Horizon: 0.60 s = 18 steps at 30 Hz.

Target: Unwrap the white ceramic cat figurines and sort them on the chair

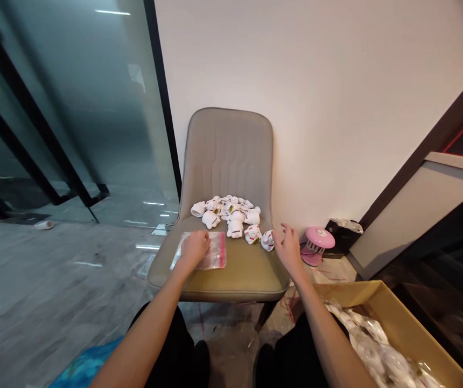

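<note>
Over a clear zip bag (217, 252) with a pink-red strip, lying flat on the chair seat, my left hand (195, 248) is closed with its fingers curled down. Whether those fingers pinch the plastic is hidden. My right hand (289, 247) is at the seat's right edge, fingers apart, close beside a small white figurine (267, 241) with red marks. I cannot tell whether they touch. Another such figurine (252, 234) lies just left of it. Several more white figurines (235, 223) are heaped toward the backrest, some tipped over.
The grey-beige chair (231, 145) stands against a white wall. At the lower right is a cardboard box (371, 293) of plastic-wrapped white pieces (371, 345). A pink lamp-like device (319, 238) and a black box (342, 237) stand behind it. Glass doors (74, 108) are on the left.
</note>
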Tool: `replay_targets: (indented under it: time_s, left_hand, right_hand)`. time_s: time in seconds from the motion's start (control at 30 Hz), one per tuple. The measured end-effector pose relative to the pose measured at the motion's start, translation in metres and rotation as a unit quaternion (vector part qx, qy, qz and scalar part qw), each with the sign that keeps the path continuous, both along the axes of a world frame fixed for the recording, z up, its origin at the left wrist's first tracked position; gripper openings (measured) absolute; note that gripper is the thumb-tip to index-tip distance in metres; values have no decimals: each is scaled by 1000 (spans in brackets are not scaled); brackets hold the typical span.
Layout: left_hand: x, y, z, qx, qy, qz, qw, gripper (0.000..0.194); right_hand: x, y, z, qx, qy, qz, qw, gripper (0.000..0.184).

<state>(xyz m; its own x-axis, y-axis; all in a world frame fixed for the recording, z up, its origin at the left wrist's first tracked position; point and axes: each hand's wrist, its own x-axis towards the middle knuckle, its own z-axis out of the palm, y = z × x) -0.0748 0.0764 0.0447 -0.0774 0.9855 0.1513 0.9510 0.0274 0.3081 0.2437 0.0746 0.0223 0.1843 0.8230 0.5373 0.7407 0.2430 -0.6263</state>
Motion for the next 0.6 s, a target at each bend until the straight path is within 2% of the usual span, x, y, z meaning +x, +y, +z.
replay_targets:
  time_s: [0.07, 0.13, 0.23, 0.33, 0.4, 0.5, 0.6]
  left_hand:
    - [0, -5, 4, 17, -3, 5, 1000, 21]
    - [2, -10, 7, 37, -4, 7, 999, 23]
    - [8, -17, 10, 75, -18, -10, 997, 24]
    - [17, -21, 10, 99, -53, -61, 992, 24]
    - [23, -21, 9, 97, -68, -87, 989, 23]
    - [29, -19, 7, 82, -52, -71, 993, 20]
    - [27, -17, 5, 57, -8, -36, 998, 20]
  right_hand:
    - [-8, -7, 12, 44, 25, -17, 999, 45]
    - [-23, -16, 21, 65, 46, -7, 997, 37]
    - [-54, -30, 28, 67, 71, 50, 994, 29]
    - [-87, -36, 27, 54, 112, 137, 983, 25]
    - [-101, -34, 25, 41, 153, 170, 973, 26]
    - [-110, -25, 23, 25, 182, 157, 970, 25]
    - [-110, -17, 22, 21, 162, 130, 978, 21]
